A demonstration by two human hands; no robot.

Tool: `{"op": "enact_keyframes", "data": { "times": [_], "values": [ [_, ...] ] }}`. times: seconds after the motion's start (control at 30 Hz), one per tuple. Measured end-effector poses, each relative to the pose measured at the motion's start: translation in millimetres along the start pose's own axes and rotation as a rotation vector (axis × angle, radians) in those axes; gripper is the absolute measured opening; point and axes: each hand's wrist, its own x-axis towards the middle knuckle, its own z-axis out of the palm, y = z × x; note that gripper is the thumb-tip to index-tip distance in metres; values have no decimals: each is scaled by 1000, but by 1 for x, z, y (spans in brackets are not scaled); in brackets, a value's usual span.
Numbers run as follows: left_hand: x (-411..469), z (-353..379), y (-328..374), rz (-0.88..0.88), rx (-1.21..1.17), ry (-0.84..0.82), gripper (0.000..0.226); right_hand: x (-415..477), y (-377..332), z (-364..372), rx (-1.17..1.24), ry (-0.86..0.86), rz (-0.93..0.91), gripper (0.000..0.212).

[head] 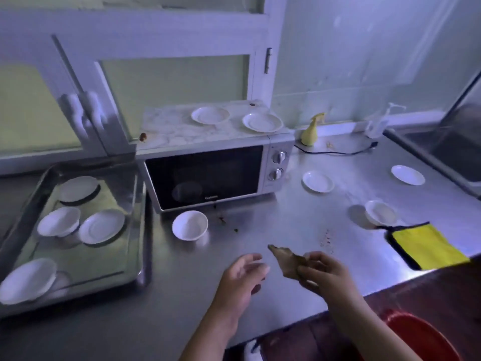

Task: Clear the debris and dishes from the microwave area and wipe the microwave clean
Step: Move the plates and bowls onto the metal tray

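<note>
Counter, head view: we are looking down on a stainless steel counter (294, 220), with a microwave (208, 175) standing toward its back.
Right hand: our right hand (322, 272) is pinching a brownish scrap (285, 259) of debris between thumb and fingers, just above the near part of the counter.
Scrap's axis: its long axis is running away from the hand, up and to the left toward the microwave.
Left hand: our left hand (242, 277) is hovering just left of the scrap, fingers apart and relaxed, holding nothing.
Bucket: a red bucket (416, 337) is sitting below the counter edge, down and to the right of the right hand. We are judging it the likely place for the scrap, and the right hand is the nearer one.
Crumbs: dark crumbs (223, 220) are lying before the microwave door, beside a white bowl (190, 225).
Dishes: two plates (210, 115) are resting on the microwave top, more dishes are lying to its right, and others are in the tray (88, 264) to its left.
Cloth: a yellow cloth (426, 246) is lying near the counter's right edge, so we are judging the wiping not yet begun.
</note>
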Motion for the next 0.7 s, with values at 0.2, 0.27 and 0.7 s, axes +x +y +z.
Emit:
{"op": "enact_keyframes", "data": {
  "times": [0.2, 0.27, 0.7],
  "values": [
    [-18, 95, -36, -71, 58, -279, 16, -80, 38, -87, 78, 267, -55, 17],
    [-20, 124, -39, -83, 98, -356, 15, -92, 43, -114, 91, 367, -87, 18],
    [16, 324, -84, -168, 338, -403, 8, -75, 69, -302, 259, 515, 25, 17]
  ]
}}
